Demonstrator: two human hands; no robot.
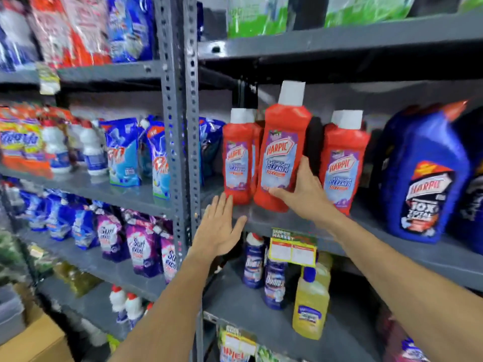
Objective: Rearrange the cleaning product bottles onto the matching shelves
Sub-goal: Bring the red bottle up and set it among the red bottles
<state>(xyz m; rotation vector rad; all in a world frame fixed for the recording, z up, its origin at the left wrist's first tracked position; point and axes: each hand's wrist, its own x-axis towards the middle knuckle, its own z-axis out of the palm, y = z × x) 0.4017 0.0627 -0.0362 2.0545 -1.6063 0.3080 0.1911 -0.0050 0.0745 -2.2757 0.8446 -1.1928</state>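
My right hand (304, 190) grips a red Harpic bathroom cleaner bottle (283, 142) with a white cap, tilted slightly, its base at the grey middle shelf (261, 222). Two more red Harpic bottles stand on that shelf, one to its left (237, 158) and one to its right (342, 163). My left hand (219, 228) hovers flat with fingers apart at the shelf's front edge, just below the left bottle, holding nothing.
Large blue Harpic bottles (426, 178) stand at the shelf's right. Below are blue Domex bottles (274, 283), a yellow bottle (311, 301) and a price tag (292, 250). A perforated grey upright (180, 126) divides the racks; detergent pouches (143, 249) fill the left shelves.
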